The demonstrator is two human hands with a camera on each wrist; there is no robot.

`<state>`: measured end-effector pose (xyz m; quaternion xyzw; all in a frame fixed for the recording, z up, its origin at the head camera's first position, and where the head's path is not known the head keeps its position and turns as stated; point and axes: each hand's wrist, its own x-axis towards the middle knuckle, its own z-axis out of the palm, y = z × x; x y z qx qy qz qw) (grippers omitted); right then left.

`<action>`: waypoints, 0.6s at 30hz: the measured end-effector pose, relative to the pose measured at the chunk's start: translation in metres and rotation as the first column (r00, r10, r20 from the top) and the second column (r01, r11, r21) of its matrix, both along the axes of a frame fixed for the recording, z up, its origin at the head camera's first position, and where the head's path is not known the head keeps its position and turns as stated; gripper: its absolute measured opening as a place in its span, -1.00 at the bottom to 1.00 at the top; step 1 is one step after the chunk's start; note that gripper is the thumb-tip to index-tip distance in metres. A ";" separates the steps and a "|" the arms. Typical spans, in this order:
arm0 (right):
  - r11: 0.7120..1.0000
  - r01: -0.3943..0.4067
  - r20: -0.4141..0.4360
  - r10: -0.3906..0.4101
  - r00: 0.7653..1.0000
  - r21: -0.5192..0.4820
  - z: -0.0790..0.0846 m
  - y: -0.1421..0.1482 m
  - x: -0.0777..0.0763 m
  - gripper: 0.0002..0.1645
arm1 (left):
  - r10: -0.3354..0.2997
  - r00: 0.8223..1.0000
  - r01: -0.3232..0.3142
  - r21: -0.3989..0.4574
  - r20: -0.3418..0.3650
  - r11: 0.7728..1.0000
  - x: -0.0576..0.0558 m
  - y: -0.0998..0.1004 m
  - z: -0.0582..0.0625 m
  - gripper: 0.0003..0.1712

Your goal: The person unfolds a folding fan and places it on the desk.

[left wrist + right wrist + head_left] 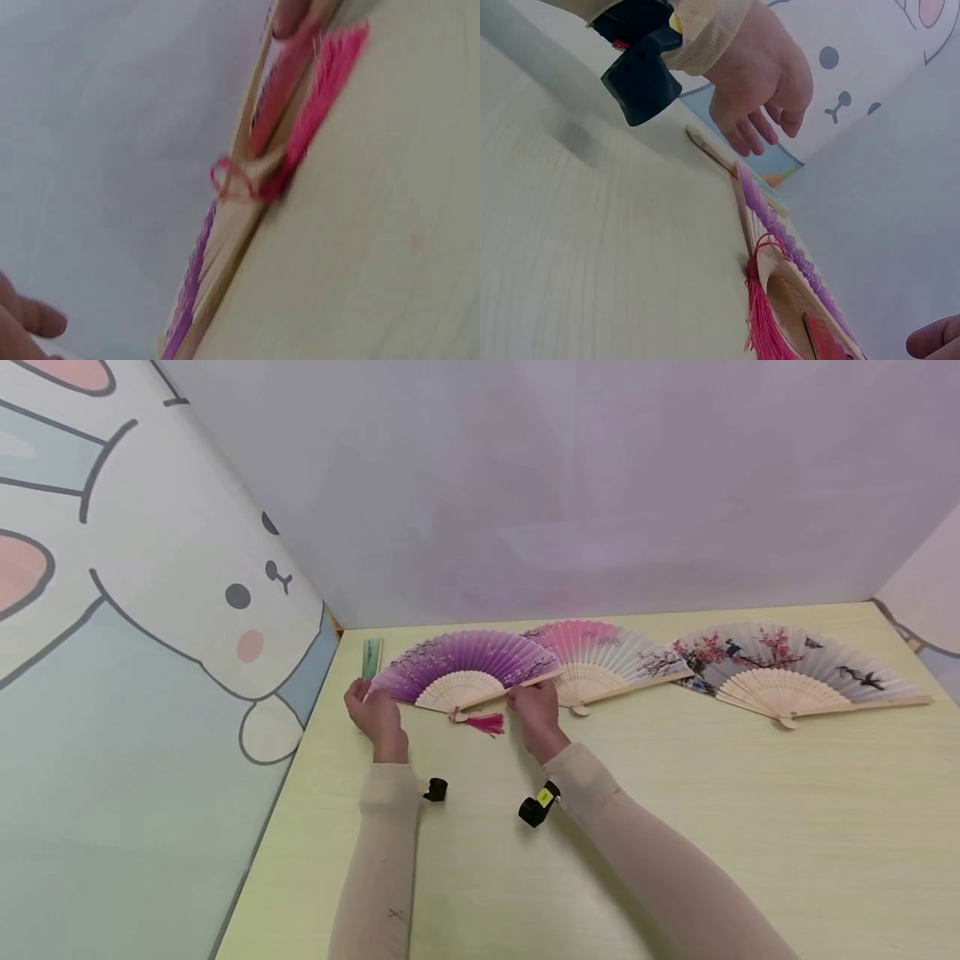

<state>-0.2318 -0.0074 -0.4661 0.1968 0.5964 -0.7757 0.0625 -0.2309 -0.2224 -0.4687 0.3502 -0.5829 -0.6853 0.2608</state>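
Observation:
A spread purple folding fan (480, 652) with pale wooden ribs lies at the back left of the table, a pink tassel (486, 722) hanging from its pivot. At its right guard stick, my right hand (538, 714) pinches the stick, which is raised off the table in the left wrist view. My left hand (377, 717) is at the fan's left end; in the right wrist view its loosely bent fingers hang above the fan without touching. Just behind that hand stands a narrow green strip with a wooden edge (371, 657), its lower part hidden.
A spread pink-and-white fan (600, 664) lies partly behind the purple one. Further right is a grey-white fan (787, 677) with red blossoms. The table (465, 877) meets a plain back wall (570, 493) and a rabbit-printed left wall (172, 568).

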 end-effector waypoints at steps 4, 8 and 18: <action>0.998 -0.027 0.002 0.027 1.000 0.062 0.006 0.002 0.005 -0.58 | -0.151 0.964 0.216 -0.314 0.219 0.924 0.002 -0.023 -0.006 -0.35; 0.989 -0.105 0.018 0.104 0.994 0.101 0.010 0.005 0.009 -0.57 | -0.131 0.881 0.373 -0.499 0.454 0.782 0.005 -0.039 -0.010 -0.32; 0.970 -0.227 0.055 0.223 0.973 0.089 0.020 0.008 0.017 -0.17 | -0.105 0.738 0.569 -0.531 0.667 0.628 0.009 -0.053 -0.008 -0.30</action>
